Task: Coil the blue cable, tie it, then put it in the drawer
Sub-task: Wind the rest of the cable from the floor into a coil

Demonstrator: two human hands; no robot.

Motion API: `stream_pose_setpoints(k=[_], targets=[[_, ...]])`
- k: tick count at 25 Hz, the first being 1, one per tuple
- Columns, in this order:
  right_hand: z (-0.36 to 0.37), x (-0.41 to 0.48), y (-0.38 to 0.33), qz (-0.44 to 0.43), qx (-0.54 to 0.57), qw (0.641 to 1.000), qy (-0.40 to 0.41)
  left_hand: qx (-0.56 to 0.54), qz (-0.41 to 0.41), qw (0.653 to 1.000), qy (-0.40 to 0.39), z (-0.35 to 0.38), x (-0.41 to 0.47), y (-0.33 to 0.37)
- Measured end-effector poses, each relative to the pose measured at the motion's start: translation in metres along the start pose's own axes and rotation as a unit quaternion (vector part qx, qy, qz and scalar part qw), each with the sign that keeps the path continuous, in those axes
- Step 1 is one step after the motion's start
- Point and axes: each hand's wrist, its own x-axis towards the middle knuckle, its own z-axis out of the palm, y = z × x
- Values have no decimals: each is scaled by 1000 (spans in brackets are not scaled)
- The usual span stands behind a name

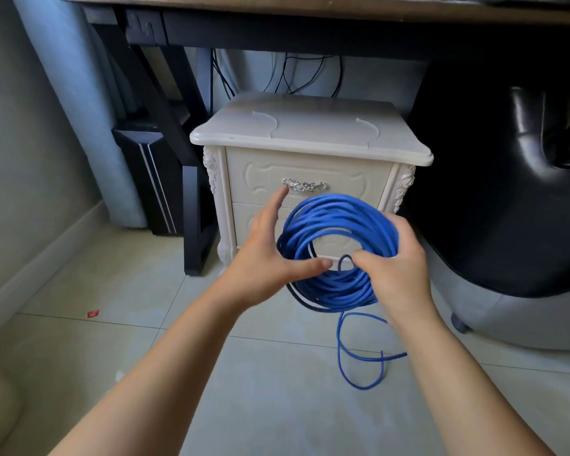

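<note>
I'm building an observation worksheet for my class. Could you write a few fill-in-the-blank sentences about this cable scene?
The right hand grips the blue cable, wound into a ___.
The left hand beside it is ___ and holds nothing.
The top drawer of the nightstand is ___.
The cable's loose tail hangs down to the tiled ___.
Missing words: coil; open; shut; floor.

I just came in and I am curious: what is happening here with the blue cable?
A person holds a mostly coiled cable in front of a cabinet. The right hand grips it; the left hand is open beside it. Its tail hangs to the floor, so coiling is not finished. No tie shows, and the top drawer is shut.
</note>
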Motion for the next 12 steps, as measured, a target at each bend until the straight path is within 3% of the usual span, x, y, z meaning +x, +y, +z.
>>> stream_pose_setpoints(k=[2,5,7,12], targets=[[-1,-2,-4,-53,-110,991,-59,128,72,989,-16,1,-1,-2],[-1,-6,-4,-110,-223,959,-139,167,92,980,-55,4,-3,-3],[-2,-7,-3,-114,-234,953,-154,146,73,984,-67,4,-5,-2],[2,-9,-6,-115,-202,959,-162,98,27,995,-13,7,-7,3]])
